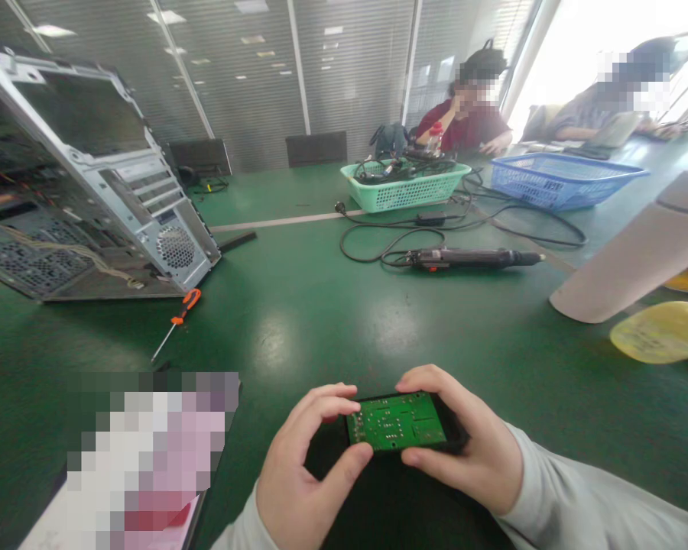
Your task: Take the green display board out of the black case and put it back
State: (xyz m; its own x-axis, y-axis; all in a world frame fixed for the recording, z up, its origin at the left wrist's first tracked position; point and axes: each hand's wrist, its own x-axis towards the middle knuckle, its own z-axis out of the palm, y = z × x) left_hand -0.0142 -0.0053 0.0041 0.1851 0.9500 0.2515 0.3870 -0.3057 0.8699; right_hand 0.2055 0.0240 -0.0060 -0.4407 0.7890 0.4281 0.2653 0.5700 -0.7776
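A green circuit board (398, 422) in a black casing (452, 424) is held just over the near edge of the table, its soldered side facing up. My left hand (315, 458) grips its left end, thumb on the near edge and fingers on the far edge. Round the right end of the casing, my right hand (470, 443) is closed in the same way. The underside of the board is hidden. Nearest to my left hand, on the left, lies a flat item with a blurred, pinkish surface (166, 458).
An open computer case (149, 206) stands at left, with an orange-handled screwdriver (177, 321) before it. Ahead are a black electric screwdriver (475, 258) with its cable, a green basket (407, 195) of cables and a blue basket (562, 183). A pale cylinder (624, 252) leans at right. Two people sit beyond.
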